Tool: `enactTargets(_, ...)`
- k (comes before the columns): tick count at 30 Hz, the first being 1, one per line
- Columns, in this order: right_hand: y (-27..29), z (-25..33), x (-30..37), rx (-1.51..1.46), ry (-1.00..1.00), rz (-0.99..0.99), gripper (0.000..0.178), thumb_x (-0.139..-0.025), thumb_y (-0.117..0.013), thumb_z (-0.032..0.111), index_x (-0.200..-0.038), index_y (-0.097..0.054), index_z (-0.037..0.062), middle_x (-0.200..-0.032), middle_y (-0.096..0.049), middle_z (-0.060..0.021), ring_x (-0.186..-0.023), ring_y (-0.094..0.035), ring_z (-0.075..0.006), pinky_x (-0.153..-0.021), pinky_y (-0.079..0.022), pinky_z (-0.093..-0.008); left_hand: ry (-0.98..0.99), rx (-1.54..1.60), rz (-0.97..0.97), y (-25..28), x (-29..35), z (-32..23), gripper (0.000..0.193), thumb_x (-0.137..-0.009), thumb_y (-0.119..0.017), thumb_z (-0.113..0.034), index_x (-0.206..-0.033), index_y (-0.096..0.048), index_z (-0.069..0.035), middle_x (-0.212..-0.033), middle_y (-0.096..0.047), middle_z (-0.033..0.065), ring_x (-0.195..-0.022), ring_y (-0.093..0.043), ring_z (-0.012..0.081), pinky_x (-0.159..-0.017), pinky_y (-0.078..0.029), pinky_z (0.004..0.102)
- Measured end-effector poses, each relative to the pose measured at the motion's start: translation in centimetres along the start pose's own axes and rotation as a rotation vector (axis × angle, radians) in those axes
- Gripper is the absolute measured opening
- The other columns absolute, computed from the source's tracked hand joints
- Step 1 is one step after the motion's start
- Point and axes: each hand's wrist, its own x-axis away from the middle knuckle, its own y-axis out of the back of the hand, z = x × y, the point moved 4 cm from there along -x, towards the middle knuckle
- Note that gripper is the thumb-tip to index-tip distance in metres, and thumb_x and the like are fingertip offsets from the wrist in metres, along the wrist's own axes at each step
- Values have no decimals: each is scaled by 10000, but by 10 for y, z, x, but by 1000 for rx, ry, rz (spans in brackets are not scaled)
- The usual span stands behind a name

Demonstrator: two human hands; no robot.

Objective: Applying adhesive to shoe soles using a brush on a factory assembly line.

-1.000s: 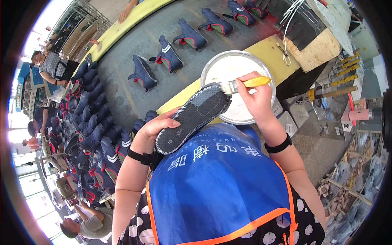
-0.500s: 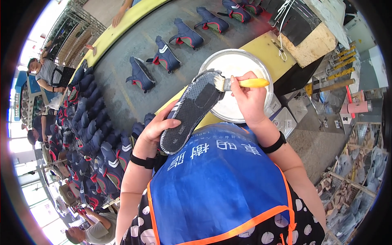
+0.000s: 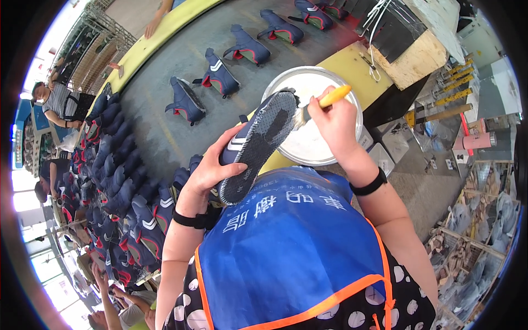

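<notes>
My left hand (image 3: 212,168) grips the heel end of a navy shoe upper (image 3: 263,144), its thumb on the dark, stitched underside that faces up. A whitish wet film shows on the toe half of that underside. In my right hand (image 3: 338,126) is a paintbrush (image 3: 335,95) with a yellow handle, pinched near the bristles. Its bristles point down beside the toe edge; whether they touch the shoe I cannot tell. Beneath both lies a round basin (image 3: 358,104) of white liquid (image 3: 316,148).
Several navy shoe uppers with red lining (image 3: 220,76) stand in a row on the grey conveyor belt (image 3: 148,110) ahead. A large pile of uppers (image 3: 118,159) lies at left. Cardboard (image 3: 421,58) stands at back right. Another person's hand (image 3: 150,28) rests on the yellow far edge.
The brush has come off the toe's underside to its right side, its handle tilting up. The shoe has rolled, showing more of its striped side. A person at lower left has raised their arms.
</notes>
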Motion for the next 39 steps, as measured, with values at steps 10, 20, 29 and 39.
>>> enactTargets(10,8,5,-21,-88,337,60,128,-878,-737,52,-854,-611,53,-750,-628,-88,-619,-632,-217,-578,-483,-318,161,209,74,3,13,19,859,-731,-738,-163,-1515,-424,-10,-1374,-574,140,-1244,-568,227,-1075,-434,341)
enactTargets(20,9,-6,-8,403,80,109,176,-880,-720,187,-907,-630,38,-686,-636,-130,-604,-648,-288,-566,-485,-391,200,334,17,0,21,24,847,-750,-731,-149,-1522,-412,-12,-1361,-583,137,-1237,-572,224,-1052,-459,336)
enactTargets(29,19,-15,-5,-226,-69,-133,139,-942,-694,74,-856,-591,36,-679,-571,0,-585,-510,-45,-531,-403,-237,-239,-979,-503,-8,28,-34,886,-576,-808,-205,-1426,-558,-188,-1289,-543,174,-1177,-602,378,-975,-526,450)
enactTargets(39,36,-63,7,-182,-304,-112,107,-980,-656,96,-945,-596,15,-759,-581,-19,-626,-541,-72,-561,-464,-225,98,901,-679,128,20,76,450,-884,-685,-205,-1275,-586,-7,-1116,-697,142,-967,-705,240,-865,-587,388)
